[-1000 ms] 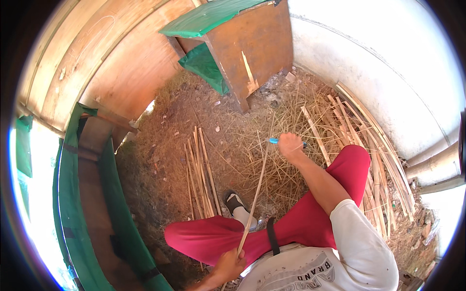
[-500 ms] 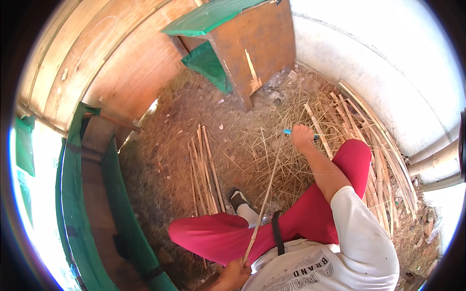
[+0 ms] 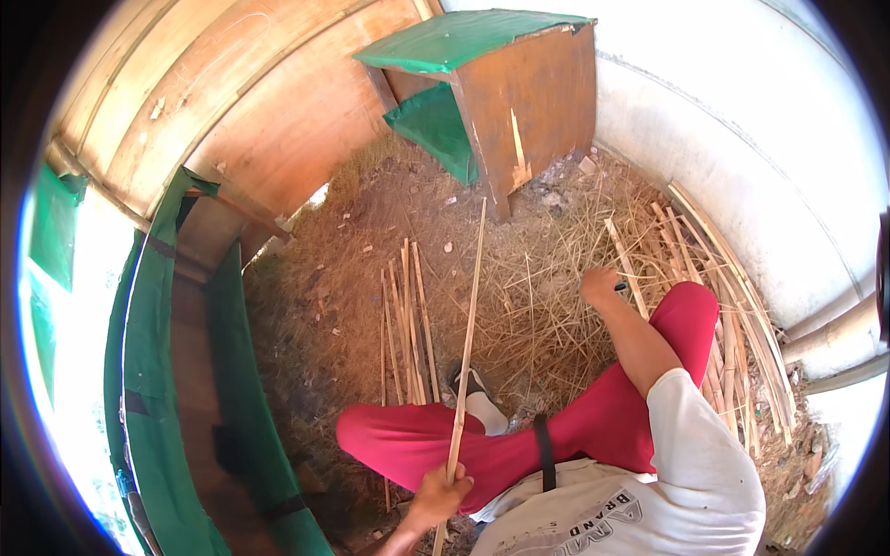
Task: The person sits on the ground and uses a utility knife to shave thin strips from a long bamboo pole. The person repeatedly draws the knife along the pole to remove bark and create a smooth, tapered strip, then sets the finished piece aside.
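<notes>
Bamboo strip (image 3: 466, 343): long, thin, pale, running from the left hand (image 3: 436, 491) at the near edge out over the red trouser leg (image 3: 436, 445) to its far tip near the green-topped wooden box (image 3: 501, 83). Left hand fingers are curled tight around its near end. Looks light and stiff along its length but whippy; edges likely splintery. Held at one end it will flex and wander, so a grip nearer mid-length would steady it. Right hand (image 3: 603, 285) is down in the dry straw (image 3: 547, 315) on the right, beside a small dark-handled tool (image 3: 620, 288); I cannot tell whether its fingers are closed on it. More strips (image 3: 405, 315) lie on the ground left of the held one, and a larger bundle (image 3: 732, 306) is along the white wall, far right.
</notes>
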{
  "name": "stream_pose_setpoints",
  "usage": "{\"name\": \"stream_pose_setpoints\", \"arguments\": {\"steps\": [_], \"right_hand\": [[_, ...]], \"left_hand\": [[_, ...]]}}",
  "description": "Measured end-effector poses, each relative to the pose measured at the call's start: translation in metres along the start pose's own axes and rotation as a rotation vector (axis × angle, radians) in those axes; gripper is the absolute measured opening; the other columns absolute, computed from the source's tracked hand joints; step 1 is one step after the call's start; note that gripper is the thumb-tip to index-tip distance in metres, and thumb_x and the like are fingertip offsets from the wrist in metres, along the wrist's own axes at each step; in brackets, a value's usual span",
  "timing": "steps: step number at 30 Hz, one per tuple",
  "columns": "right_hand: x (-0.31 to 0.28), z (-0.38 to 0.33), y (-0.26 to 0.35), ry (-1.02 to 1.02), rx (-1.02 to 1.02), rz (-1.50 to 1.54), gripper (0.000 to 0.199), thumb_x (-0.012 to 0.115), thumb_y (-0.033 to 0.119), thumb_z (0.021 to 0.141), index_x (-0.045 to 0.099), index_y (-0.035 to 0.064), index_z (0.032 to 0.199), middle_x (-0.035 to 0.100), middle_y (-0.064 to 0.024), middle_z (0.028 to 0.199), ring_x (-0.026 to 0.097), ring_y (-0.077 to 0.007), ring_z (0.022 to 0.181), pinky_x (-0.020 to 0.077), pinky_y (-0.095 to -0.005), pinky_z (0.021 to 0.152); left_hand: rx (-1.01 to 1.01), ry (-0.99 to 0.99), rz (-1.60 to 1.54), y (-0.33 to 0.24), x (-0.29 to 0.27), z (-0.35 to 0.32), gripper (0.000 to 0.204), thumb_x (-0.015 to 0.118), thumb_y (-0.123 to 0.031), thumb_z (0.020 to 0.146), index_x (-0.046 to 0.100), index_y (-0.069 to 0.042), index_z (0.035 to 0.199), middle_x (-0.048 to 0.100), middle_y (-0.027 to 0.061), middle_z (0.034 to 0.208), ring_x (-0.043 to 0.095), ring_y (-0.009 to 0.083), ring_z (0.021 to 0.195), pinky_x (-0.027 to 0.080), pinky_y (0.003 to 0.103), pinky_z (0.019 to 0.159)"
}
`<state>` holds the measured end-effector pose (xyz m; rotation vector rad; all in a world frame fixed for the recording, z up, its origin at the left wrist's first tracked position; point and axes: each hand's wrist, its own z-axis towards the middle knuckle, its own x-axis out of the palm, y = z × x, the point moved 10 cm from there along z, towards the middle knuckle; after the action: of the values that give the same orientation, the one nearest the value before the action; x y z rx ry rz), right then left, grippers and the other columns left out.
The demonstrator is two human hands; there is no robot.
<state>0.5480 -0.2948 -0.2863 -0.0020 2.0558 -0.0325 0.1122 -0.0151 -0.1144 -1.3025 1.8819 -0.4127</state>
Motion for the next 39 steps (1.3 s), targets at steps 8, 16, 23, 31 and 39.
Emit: {"name": "stream_pose_setpoints", "arguments": {"steps": [8, 16, 23, 31, 39], "right_hand": [[-0.103, -0.08, 0.04, -0.229, -0.266, 0.44, 0.031, 0.074, 0.035, 0.087, 0.073, 0.0048, 0.092, 0.069, -0.0107, 0.078, 0.066, -0.0194, 0.067, 0.0506, -0.036, 0.057], [-0.105, -0.092, 0.054, -0.086, -0.374, 1.15, 0.024, 0.077, 0.024, 0.09, 0.071, 0.0002, 0.09, 0.057, -0.0018, 0.063, 0.046, -0.0086, 0.052, 0.0344, -0.0289, 0.048], [-0.111, -0.106, 0.055, -0.088, -0.445, 1.295, 0.039, 0.072, 0.037, 0.092, 0.07, -0.0014, 0.093, 0.057, -0.0042, 0.062, 0.051, -0.0129, 0.056, 0.0406, -0.0336, 0.054], [-0.119, -0.114, 0.047, -0.084, -0.442, 1.292, 0.041, 0.072, 0.039, 0.093, 0.069, -0.0019, 0.091, 0.061, -0.0048, 0.065, 0.052, -0.0108, 0.056, 0.0418, -0.0317, 0.053], [-0.122, -0.162, 0.088, 0.165, -0.71, 1.758, 0.043, 0.074, 0.04, 0.092, 0.071, -0.0022, 0.091, 0.061, -0.0041, 0.064, 0.04, -0.0049, 0.044, 0.0265, -0.0243, 0.038]], "left_hand": [[0.082, 0.241, -0.553, -0.079, -0.013, 0.074, 0.024, 0.06, -0.004, 0.095, 0.043, -0.014, 0.081, 0.041, -0.0053, 0.057, 0.038, 0.0052, 0.042, 0.026, 0.022, 0.034], [0.116, 0.335, -0.787, -0.114, 0.017, 0.129, 0.022, 0.063, -0.006, 0.097, 0.043, -0.014, 0.092, 0.04, -0.0059, 0.063, 0.037, 0.0037, 0.043, 0.03, 0.021, 0.036], [0.11, 0.309, -0.65, -0.115, 0.024, 0.106, 0.021, 0.061, -0.005, 0.098, 0.043, -0.013, 0.092, 0.041, -0.0048, 0.06, 0.037, 0.0042, 0.042, 0.031, 0.023, 0.035], [0.154, 0.226, -0.418, -0.086, -0.034, 0.08, 0.014, 0.065, -0.012, 0.098, 0.053, -0.007, 0.096, 0.048, -0.0032, 0.062, 0.043, 0.0053, 0.043, 0.038, 0.024, 0.036], [0.067, 0.402, -0.295, -0.077, -0.002, 0.067, 0.022, 0.072, -0.02, 0.094, 0.063, -0.001, 0.102, 0.057, 0.0006, 0.069, 0.05, 0.0058, 0.046, 0.044, 0.025, 0.038]]}}
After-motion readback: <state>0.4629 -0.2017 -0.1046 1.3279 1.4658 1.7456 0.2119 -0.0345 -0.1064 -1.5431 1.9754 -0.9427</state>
